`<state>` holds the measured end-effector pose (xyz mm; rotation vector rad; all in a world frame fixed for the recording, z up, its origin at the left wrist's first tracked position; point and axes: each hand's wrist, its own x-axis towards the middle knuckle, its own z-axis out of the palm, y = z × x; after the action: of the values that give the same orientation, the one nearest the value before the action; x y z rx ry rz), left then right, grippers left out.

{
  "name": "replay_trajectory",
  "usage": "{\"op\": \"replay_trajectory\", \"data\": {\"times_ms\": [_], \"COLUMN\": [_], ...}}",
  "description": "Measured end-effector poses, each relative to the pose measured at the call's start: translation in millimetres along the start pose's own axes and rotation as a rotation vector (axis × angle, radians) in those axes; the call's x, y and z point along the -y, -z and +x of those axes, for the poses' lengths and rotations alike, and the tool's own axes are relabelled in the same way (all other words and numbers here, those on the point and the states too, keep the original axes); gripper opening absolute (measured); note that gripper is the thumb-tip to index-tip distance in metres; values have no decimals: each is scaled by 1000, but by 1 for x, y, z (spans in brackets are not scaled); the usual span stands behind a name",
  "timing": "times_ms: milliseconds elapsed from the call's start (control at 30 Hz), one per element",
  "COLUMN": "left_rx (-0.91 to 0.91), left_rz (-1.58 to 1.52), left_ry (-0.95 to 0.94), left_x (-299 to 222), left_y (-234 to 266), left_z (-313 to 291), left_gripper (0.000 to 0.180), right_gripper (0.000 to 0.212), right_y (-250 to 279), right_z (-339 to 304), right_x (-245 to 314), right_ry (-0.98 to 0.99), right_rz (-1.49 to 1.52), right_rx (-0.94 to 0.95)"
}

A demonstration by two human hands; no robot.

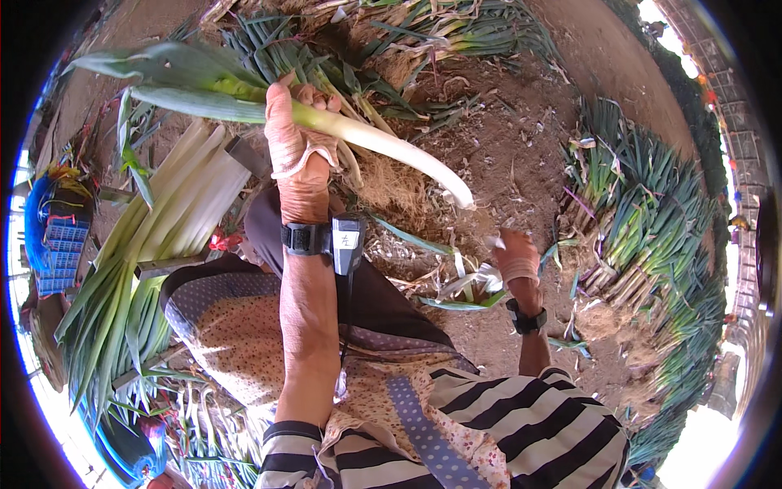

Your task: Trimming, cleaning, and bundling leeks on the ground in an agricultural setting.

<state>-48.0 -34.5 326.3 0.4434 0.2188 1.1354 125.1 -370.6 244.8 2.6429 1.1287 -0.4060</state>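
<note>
Leek (383,145), long, with a white stem and broad green leaves, lies across the grip of the left hand (300,122), raised above the soil. That hand is closed round it where green turns to pale, thumb on the near side and fingers curled over the far side. Leaves fan out to the left of the hand; the bare white stem runs to the right and bends nearer, its tip short of the right hand (518,254) and apart from it. The right hand is low on the right, fingers curled in; something small and pale shows at its fingertips, but I cannot tell whether they pinch it.

Loose leaf strips (468,291) lie on the soil (521,163) just left of the right hand. To the left, a stack of leeks (167,208) rests over a wooden frame (169,266), white stems far and green leaves near. Beyond it sits a blue bag (61,244). More leeks lie in a far heap (489,34) and a long right-hand pile (643,236)
</note>
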Motion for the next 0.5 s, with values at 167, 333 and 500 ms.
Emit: {"op": "replay_trajectory", "data": {"times_ms": [167,333,500], "left_rx": [21,-37,-100], "left_rz": [76,160,103], "left_ry": [-95,-120,-117], "left_x": [-5,3,4], "left_y": [3,-3,-11], "left_z": [1,-5,-10], "left_gripper": [45,53,48], "right_gripper": [37,52,46], "right_y": [89,124,130], "right_z": [-1,33,77], "right_x": [61,155,198], "right_ry": [-59,276,128], "right_rz": [487,607,510], "right_rx": [-682,-1108,-787]}}
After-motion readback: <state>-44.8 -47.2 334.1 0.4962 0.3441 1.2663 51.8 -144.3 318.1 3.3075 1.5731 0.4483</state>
